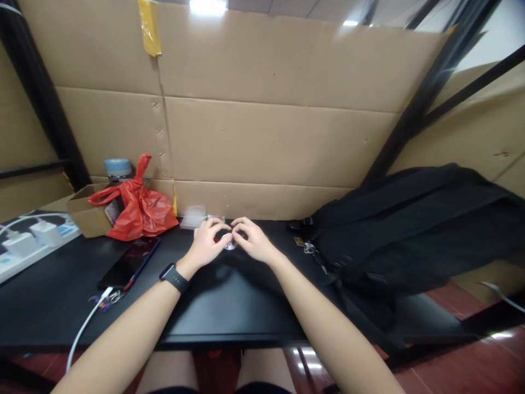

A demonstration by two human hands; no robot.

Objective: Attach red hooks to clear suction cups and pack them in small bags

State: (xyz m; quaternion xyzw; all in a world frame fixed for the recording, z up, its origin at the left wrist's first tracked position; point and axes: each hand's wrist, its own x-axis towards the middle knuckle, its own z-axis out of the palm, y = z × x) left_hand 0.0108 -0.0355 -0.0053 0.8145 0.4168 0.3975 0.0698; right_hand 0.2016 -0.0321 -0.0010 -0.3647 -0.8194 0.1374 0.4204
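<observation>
My left hand (208,242), with a dark watch (175,277) on its wrist, is curled with thumb and fingertips drawn inward. Facing it, my right hand (253,241) is bent in the same pinching way, and the fingertips of both nearly meet. Between and just under them shows a small, shiny, whitish round thing (230,245) at the black table (238,306). The fingers cover most of it, so its kind cannot be made out. A bit of red shows beside my left fingers. Behind my left hand lies a clear plastic piece (192,217).
To the left are a red plastic bag (141,210), a cardboard box (88,210), a blue-lidded container (118,167), a phone (130,262) on a white cable and a power strip (36,243). A black backpack (418,230) fills the right. Cardboard (262,137) walls the back.
</observation>
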